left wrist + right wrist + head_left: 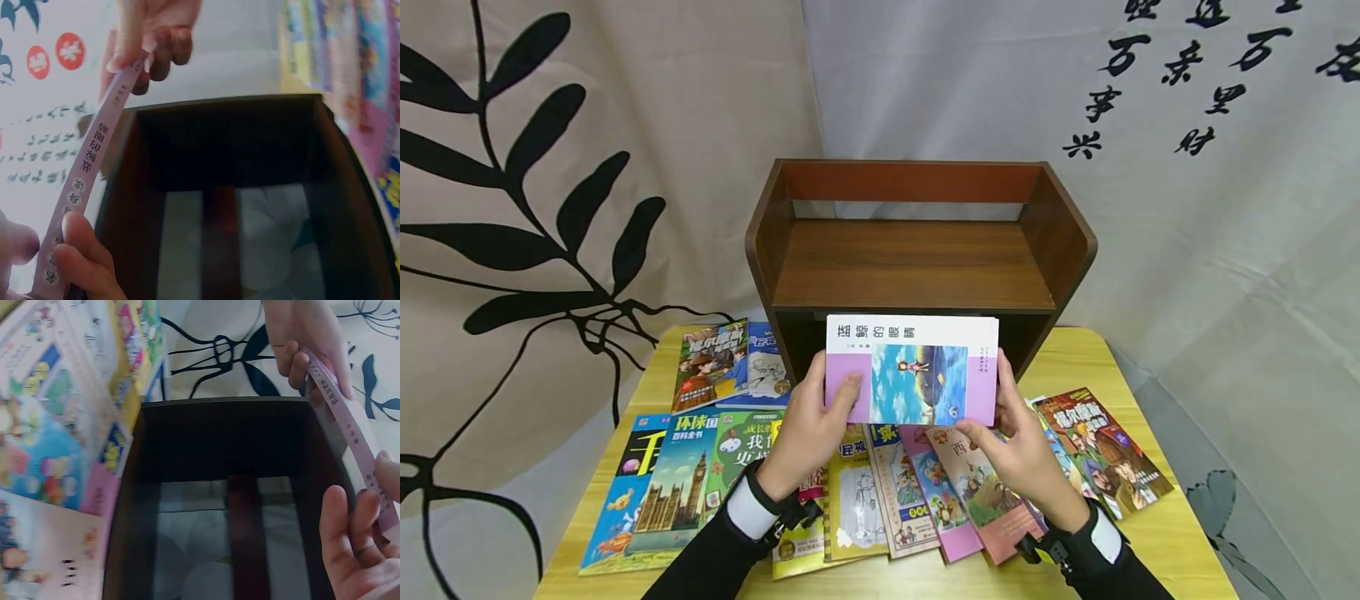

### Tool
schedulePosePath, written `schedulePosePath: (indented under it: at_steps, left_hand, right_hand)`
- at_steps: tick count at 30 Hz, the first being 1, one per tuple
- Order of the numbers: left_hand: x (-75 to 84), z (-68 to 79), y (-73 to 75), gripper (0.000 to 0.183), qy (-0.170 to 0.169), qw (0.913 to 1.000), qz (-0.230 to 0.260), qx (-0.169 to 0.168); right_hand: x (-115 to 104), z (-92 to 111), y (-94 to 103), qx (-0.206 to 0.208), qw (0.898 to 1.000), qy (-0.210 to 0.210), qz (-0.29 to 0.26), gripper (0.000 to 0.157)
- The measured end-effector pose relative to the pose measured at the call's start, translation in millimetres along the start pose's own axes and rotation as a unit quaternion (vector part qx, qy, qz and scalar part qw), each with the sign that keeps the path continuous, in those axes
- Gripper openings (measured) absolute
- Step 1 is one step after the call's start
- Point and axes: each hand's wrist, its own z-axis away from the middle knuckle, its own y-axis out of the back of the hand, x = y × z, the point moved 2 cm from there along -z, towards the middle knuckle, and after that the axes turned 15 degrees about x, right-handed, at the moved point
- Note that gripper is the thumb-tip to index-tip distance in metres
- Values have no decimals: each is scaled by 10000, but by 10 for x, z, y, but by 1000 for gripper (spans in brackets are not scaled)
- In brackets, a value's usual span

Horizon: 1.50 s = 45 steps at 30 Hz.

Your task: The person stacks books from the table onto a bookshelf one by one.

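Note:
A thin white-and-purple book (919, 385) with a sea picture on its cover is held up in front of a brown wooden shelf (913, 262). My left hand (814, 429) grips its left end, thumb on the cover. The other end is held by my right hand (1030, 458), thumb near the lower right corner. In the left wrist view, the purple spine (87, 165) shows between both hands. The right wrist view shows fingertips (334, 500) of my right hand behind the book. The shelf's lower compartment is partly hidden by the book.
Several picture books, such as a yellow one (857, 508) and a pink one (943, 500), fan across the wooden table (1078, 358). More lie at the left, including a blue one (677, 492), and a brown comic (1105, 450) at the right. Patterned cloth hangs behind.

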Motion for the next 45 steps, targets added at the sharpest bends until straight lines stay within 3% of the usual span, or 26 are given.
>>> schedulePosePath:
  at_steps: [5,11,15,20,24,28,32,35,37,41,45]
  left_hand:
    - [149,-182,56,84,-135,9991,358,-158]
    - [237,-420,61,110,-153,9982,379,-448]
    - [227,-565,55,112,-92,9973,306,-654]
    - [182,-674,30,107,-84,9977,141,-651]
    - [163,-712,33,101,-158,9988,-42,-466]
    - [196,-738,57,93,-484,9962,-723,-89]
    - [253,-726,81,93,-800,9847,-1528,256]
    - [300,-695,88,95,-1128,9703,-2086,468]
    - [333,-675,90,95,-1454,9564,-2455,619]
    - [384,-646,98,89,-2037,9260,-3053,889]
    - [396,-631,112,87,-2227,9165,-3204,880]
  right_hand:
    - [-144,-256,69,31,9975,-437,-552,106]
    - [-221,-566,117,-97,9925,-744,-966,99]
    - [-228,-721,144,-59,9898,-914,-1091,92]
    - [-209,-817,151,70,9856,-1328,-1045,82]
    - [-191,-854,145,47,9854,-1468,-859,83]
    - [-188,-892,145,-69,9894,-1351,-519,90]
    - [-205,-889,163,0,9928,-1190,104,90]
    - [-248,-858,180,281,9916,-693,1055,86]
    - [-276,-839,191,543,9822,-182,1790,84]
    - [-322,-832,203,947,9496,865,2862,82]
    - [-337,-849,206,932,9291,1514,3244,80]
